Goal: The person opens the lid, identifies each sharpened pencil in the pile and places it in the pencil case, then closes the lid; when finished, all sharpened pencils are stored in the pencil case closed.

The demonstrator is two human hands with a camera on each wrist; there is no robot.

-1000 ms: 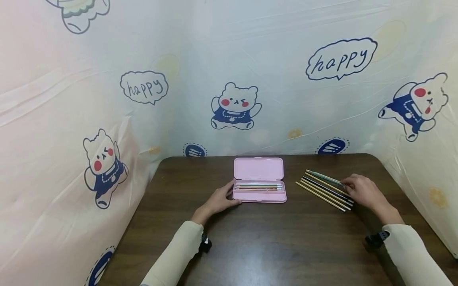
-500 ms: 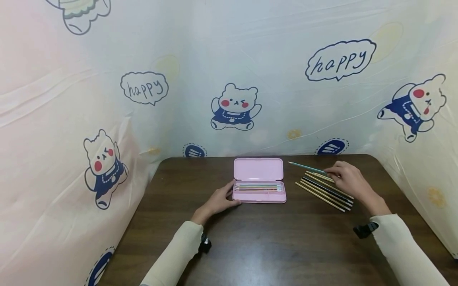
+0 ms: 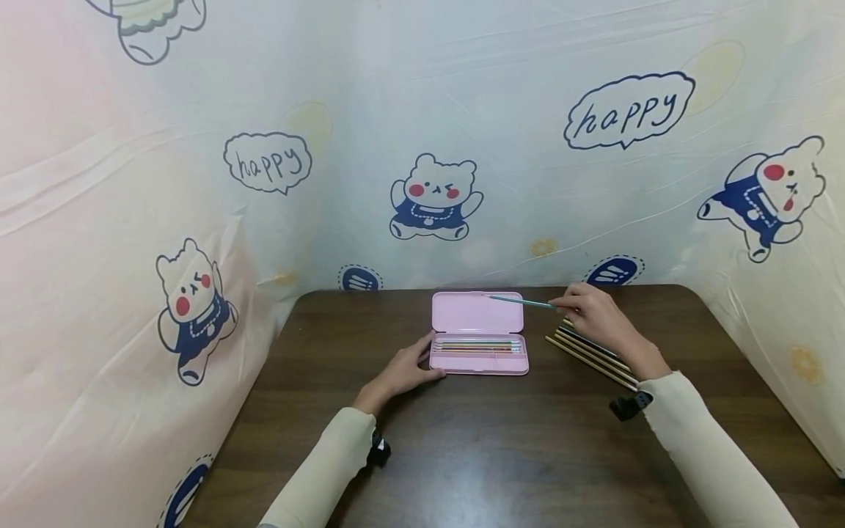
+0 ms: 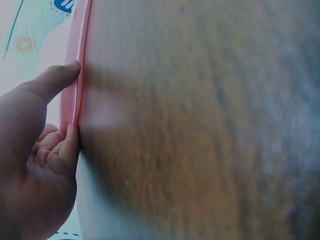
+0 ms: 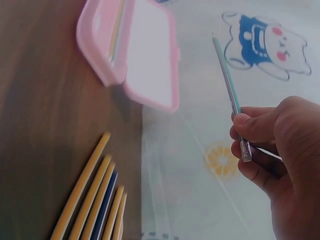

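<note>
A pink pencil case (image 3: pixel 475 366) lies open on the table, its lid (image 3: pixel 477 317) tipped back and several pencils (image 3: pixel 478 345) in its tray. My left hand (image 3: pixel 404 369) holds the case at its left end; in the left wrist view the thumb (image 4: pixel 62 77) and fingertips are against its edge. My right hand (image 3: pixel 597 317) pinches a teal pencil (image 5: pixel 227 77) near its silver end, raised off the table. In the head view its pointed tip overlaps the lid. Below that hand lie several yellow pencils (image 3: pixel 584 358) and a dark pencil (image 5: pixel 104 210), side by side.
The brown wooden table (image 3: pixel 436 455) ends at its back edge just behind the case. A pale printed cloth (image 3: pixel 317 220) with bears hangs behind and on both sides.
My right hand has lifted the teal pencil from the row on the right and carried it left to the case lid. My left hand has stayed at the case.
</note>
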